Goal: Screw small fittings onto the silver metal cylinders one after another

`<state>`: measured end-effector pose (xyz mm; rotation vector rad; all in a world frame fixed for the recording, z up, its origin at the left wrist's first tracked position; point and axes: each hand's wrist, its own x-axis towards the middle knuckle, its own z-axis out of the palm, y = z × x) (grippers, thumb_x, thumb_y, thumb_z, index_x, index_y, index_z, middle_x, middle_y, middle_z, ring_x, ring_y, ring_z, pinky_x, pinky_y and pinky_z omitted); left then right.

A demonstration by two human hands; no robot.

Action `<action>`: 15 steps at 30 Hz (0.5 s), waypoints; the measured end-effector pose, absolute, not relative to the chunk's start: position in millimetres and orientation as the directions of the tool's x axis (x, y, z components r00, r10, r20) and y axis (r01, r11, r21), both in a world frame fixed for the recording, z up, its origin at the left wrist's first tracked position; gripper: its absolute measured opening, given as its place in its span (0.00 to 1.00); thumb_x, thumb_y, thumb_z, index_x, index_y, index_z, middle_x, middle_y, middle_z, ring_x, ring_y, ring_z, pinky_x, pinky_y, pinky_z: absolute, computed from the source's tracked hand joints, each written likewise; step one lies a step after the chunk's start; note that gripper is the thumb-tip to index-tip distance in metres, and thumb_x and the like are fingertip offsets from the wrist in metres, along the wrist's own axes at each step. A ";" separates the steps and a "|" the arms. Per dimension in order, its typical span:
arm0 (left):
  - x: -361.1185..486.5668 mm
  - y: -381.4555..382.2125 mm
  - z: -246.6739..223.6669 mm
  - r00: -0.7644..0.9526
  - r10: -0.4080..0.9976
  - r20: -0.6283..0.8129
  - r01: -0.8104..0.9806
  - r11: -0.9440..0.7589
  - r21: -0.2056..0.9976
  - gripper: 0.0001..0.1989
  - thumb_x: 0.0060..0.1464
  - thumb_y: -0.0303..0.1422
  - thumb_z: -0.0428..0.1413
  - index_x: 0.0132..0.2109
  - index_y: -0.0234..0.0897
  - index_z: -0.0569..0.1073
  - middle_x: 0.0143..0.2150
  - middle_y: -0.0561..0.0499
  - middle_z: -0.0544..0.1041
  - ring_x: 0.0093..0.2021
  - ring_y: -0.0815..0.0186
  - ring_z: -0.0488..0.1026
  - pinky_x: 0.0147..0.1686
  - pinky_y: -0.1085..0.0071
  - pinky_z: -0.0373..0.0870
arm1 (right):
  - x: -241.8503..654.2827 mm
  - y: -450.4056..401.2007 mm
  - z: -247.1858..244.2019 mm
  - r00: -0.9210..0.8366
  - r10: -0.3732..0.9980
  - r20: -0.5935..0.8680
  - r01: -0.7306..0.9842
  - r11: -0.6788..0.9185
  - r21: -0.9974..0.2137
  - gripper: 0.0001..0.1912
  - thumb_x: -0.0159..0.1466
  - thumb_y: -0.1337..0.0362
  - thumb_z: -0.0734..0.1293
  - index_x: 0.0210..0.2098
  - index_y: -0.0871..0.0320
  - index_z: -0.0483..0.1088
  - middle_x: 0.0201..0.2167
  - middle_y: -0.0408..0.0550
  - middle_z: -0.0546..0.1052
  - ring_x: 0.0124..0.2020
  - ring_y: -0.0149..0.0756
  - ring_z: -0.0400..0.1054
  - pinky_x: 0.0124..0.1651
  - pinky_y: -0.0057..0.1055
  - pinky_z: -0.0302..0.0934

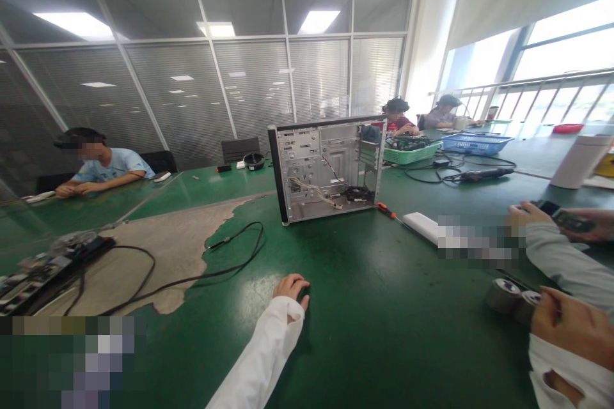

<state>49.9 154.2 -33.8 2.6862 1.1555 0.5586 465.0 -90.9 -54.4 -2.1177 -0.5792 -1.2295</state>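
Observation:
My left hand, in a white sleeve, rests on the green table with its fingers curled round a small dark object. Most of that object is hidden. At the lower right, my right hand is closed, and its grip is hidden. Right beside its fingertips stand two short grey cylinders with pale tops; the hand overlaps one, but I cannot tell whether it holds it. An opened computer case stands upright ahead, with loose cables and a dark fan-like part inside.
An orange-handled screwdriver and a white bar lie right of the case. A co-worker's hands hold a circuit board. A black cable and electronic parts lie left. Baskets and a white bottle stand behind.

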 end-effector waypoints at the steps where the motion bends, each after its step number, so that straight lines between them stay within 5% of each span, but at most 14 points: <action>1: 50.0 154.2 -33.8 0.631 0.726 0.273 0.665 -0.688 0.292 0.15 0.41 0.33 0.51 0.40 0.41 0.70 0.44 0.50 0.68 0.45 0.61 0.64 0.42 0.66 0.62 | 467.8 -91.0 -57.0 0.460 0.075 0.885 0.648 -0.709 -0.277 0.17 0.53 0.61 0.56 0.37 0.60 0.69 0.28 0.54 0.70 0.33 0.43 0.65 0.23 0.33 0.48; 6: 50.0 154.0 -33.8 0.629 0.723 0.284 0.661 -0.690 0.293 0.15 0.41 0.34 0.51 0.40 0.41 0.70 0.43 0.50 0.68 0.44 0.61 0.64 0.41 0.66 0.62 | 474.5 -89.5 -63.8 0.453 0.015 0.891 0.655 -0.684 -0.321 0.19 0.53 0.57 0.54 0.37 0.59 0.69 0.28 0.57 0.71 0.34 0.45 0.65 0.24 0.36 0.48; 15: 49.7 154.8 -35.0 0.630 0.716 0.301 0.650 -0.698 0.300 0.15 0.41 0.33 0.51 0.40 0.42 0.70 0.43 0.50 0.68 0.43 0.62 0.65 0.41 0.66 0.62 | 467.4 -92.5 -61.2 0.535 0.101 0.839 0.677 -0.646 -0.354 0.20 0.54 0.57 0.54 0.43 0.55 0.65 0.35 0.59 0.71 0.40 0.44 0.63 0.32 0.39 0.51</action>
